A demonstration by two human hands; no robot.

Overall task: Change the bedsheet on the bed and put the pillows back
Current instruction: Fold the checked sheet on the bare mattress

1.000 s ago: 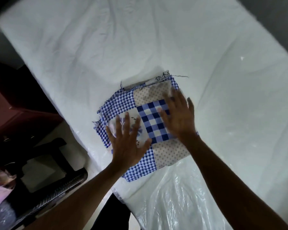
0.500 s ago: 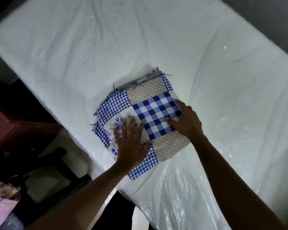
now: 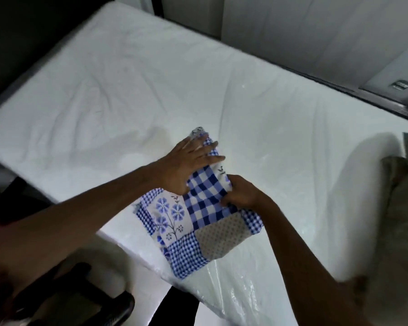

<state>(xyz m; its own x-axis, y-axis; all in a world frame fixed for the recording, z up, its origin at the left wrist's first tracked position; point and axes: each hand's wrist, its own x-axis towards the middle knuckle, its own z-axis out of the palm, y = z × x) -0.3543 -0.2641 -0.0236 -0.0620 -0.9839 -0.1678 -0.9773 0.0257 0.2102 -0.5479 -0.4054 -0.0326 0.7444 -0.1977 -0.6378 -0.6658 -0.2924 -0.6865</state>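
Note:
A folded bedsheet (image 3: 198, 222), a patchwork of blue checks, blue flowers and dotted beige, lies near the front edge of the bare white mattress (image 3: 151, 90). My left hand (image 3: 186, 163) rests flat on the far part of the fold, fingers spread and straight. At the sheet's right side my right hand (image 3: 242, 192) pinches the edge of the top layer, fingers curled into the cloth. A beige pillow (image 3: 400, 208) lies at the right end of the bed.
Clear plastic wrap (image 3: 236, 292) covers the mattress's near corner. A dark chair or stool (image 3: 85, 300) stands on the floor at the lower left. A dark bed frame (image 3: 363, 95) and a pale wall run along the far side.
My left hand slid from the near-left part of the sheet to its far part. My right hand went from lying flat on the sheet to pinching its right edge. The view swung right.

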